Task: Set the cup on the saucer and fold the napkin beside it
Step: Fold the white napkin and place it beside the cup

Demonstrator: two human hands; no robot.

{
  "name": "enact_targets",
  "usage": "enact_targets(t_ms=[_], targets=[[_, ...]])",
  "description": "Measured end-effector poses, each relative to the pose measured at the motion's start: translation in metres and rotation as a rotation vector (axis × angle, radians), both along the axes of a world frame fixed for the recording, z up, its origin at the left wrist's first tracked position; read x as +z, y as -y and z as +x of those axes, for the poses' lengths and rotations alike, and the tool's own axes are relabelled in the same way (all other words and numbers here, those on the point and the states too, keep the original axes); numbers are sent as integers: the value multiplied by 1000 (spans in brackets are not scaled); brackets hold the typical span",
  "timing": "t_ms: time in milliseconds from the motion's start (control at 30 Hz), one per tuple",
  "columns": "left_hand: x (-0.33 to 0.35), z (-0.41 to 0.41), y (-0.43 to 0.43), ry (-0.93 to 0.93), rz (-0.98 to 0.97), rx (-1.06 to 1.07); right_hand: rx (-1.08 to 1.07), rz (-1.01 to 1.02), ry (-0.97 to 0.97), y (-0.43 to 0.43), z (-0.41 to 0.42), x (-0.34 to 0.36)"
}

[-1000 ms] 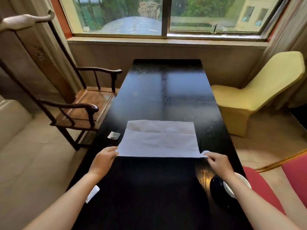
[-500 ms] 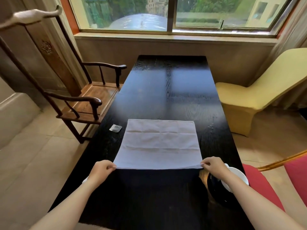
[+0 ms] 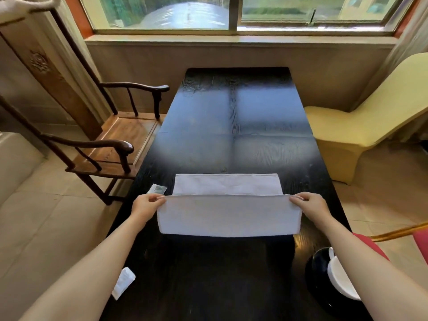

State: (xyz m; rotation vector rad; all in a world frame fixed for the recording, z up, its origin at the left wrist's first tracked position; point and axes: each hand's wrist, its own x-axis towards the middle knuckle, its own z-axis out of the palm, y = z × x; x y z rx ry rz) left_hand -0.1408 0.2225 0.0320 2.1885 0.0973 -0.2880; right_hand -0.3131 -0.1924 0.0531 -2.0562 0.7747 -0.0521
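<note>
White cup (image 3: 339,278) sits on black saucer (image 3: 318,266); both hands (image 3: 147,205) (image 3: 311,206) pinch lifted napkin (image 3: 229,215) edge.

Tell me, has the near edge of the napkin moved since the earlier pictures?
Yes. Both hands, left hand and right hand, lifted the napkin edge and carried it away from the person, toward the window end of the table.
</note>
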Motion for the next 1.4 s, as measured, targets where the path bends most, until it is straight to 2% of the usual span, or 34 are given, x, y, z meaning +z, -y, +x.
enact_targets(t_ms=[333, 567, 700, 967, 1200, 1400], targets=[[-56, 118, 44, -96, 42, 58, -216, 1, 35, 13, 92, -45], [-98, 158, 63, -75, 120, 51, -266, -98, 18, 23, 148, -89], [-110, 165, 71, -55, 205, -8, -298, -152, -20, 28, 161, -108], [-123, 161, 76, 53, 232, 11, -310, -389, -63, 27, 173, -134], [-129, 153, 84, 184, 338, 6, -366, -650, 22, 15, 174, -151], [-130, 143, 95, 264, 380, 57, -400, -714, 0, 12, 173, -153]])
